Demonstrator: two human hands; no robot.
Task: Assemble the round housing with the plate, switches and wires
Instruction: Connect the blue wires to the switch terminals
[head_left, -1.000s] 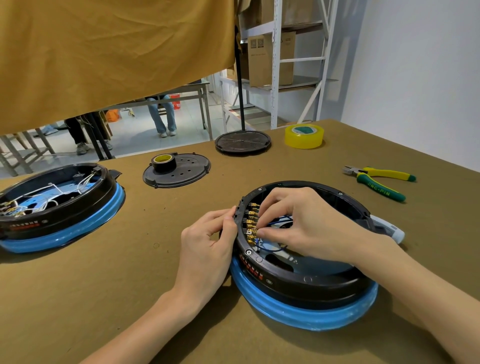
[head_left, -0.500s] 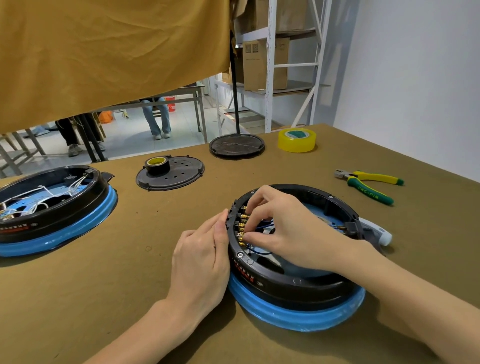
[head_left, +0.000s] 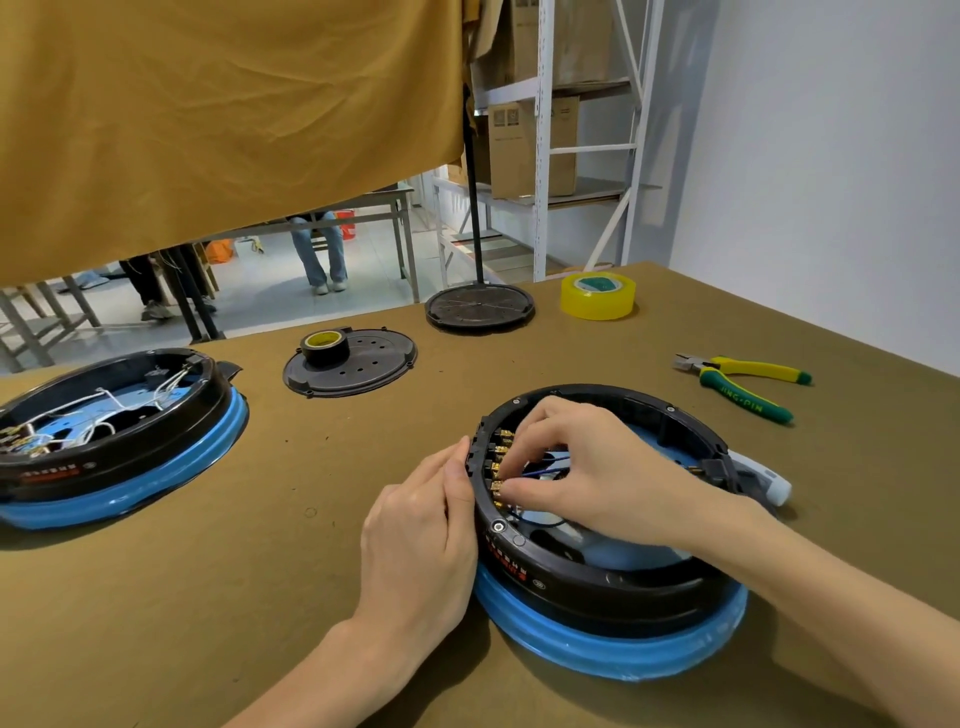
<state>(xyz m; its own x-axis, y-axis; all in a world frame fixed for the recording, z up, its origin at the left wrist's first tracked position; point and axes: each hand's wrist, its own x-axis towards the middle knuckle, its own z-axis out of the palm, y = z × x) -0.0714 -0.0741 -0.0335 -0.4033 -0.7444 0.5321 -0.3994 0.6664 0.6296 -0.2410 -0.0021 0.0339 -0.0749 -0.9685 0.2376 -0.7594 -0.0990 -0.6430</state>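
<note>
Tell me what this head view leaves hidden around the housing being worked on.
- What the right hand fingertips hold at the brass terminals: covered by the fingers.
- Red print on the black round housing: too small.
- Left hand fingertips: behind the housing wall.

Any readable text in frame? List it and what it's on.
"JING·PIN": green handle of the pliers.
Red print on the side of the near housing: too blurred to read.
Red print on the side of the far-left housing: too blurred to read.
Marks on the cardboard boxes on the shelf: too small to read.
</note>
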